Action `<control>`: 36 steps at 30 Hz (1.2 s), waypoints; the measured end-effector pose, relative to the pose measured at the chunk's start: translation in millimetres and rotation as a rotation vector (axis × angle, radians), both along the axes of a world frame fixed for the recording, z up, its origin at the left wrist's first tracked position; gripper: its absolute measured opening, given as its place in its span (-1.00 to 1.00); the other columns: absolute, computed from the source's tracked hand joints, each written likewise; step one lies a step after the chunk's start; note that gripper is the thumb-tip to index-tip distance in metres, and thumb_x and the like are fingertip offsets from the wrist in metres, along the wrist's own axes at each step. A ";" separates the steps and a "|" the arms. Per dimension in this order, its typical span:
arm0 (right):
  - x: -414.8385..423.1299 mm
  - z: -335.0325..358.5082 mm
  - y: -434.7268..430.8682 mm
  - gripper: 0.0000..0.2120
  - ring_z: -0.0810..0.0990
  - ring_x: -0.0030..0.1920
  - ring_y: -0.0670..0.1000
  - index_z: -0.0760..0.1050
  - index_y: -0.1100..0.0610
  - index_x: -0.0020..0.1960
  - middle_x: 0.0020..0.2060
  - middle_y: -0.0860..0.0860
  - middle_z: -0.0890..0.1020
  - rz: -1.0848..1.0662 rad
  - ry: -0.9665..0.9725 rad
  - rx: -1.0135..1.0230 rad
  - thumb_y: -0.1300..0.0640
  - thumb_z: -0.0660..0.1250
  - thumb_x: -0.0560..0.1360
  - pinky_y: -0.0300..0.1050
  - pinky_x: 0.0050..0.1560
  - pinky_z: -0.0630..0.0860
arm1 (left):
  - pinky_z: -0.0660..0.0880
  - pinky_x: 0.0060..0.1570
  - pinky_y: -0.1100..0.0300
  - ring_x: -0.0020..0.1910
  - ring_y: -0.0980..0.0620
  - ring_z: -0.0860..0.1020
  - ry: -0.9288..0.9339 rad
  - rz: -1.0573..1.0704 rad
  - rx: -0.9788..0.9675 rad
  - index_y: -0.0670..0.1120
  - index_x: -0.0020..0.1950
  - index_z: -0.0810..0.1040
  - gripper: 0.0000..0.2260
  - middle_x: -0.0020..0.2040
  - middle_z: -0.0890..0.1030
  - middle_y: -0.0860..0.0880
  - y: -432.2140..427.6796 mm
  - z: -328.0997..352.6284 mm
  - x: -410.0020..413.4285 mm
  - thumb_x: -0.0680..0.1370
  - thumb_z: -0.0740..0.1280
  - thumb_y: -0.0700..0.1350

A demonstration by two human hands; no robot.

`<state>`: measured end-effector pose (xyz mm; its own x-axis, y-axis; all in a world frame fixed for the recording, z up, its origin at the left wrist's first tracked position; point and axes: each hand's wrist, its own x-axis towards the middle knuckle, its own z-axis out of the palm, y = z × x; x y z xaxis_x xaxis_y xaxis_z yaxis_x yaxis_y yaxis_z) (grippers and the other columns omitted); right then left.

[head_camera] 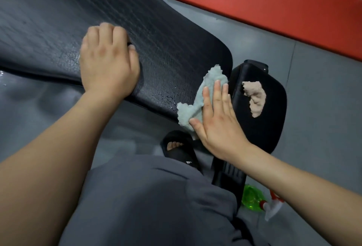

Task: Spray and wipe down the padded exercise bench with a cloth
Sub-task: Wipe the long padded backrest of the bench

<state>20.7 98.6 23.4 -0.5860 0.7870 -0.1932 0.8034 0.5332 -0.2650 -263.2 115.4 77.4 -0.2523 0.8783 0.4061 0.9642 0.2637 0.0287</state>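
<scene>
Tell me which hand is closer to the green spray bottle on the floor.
Right. The right hand presses the cloth on the end of the bench pad, above the spray bottle; the left hand rests on the pad farther left.

The person wears a loose grey fabric leg garment (156, 196) and 1 black slide sandal (179, 152) with a small white logo (188, 162) on its strap and toes showing at the open front. The left hand (108, 61) and right hand (217, 126) are bare.
</scene>
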 end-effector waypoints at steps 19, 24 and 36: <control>-52.5 20.9 31.9 -0.37 -0.23 0.64 0.12 -0.18 0.02 0.67 0.64 0.15 -0.18 0.266 0.035 0.129 -0.22 -0.10 0.71 0.10 0.63 -0.09 | 0.33 0.15 -0.06 0.16 -0.17 0.43 -0.357 -0.041 0.102 -0.14 0.08 0.49 -0.73 0.09 0.54 -0.11 -7.3 7.9 -2.9 0.65 0.12 0.01; -2.7 12.0 19.7 -0.43 -0.26 0.63 0.08 -0.19 -0.09 0.66 0.65 0.07 -0.19 0.208 0.003 0.064 -0.19 -0.13 0.72 0.06 0.63 -0.11 | 0.32 0.14 -0.04 0.13 -0.17 0.43 -0.373 -0.053 0.108 -0.14 0.06 0.49 -0.73 0.07 0.55 -0.12 -7.3 8.2 -4.8 0.66 0.13 0.03; -156.0 43.7 74.4 -0.38 -0.31 0.62 0.13 -0.19 -0.16 0.66 0.65 0.08 -0.22 0.228 0.140 0.033 -0.30 -0.12 0.67 0.12 0.62 -0.23 | 0.34 0.15 0.15 0.15 -0.05 0.44 -0.715 -0.007 0.240 -0.19 0.08 0.50 -0.73 0.04 0.50 0.02 -10.7 17.7 -9.4 0.66 0.10 -0.05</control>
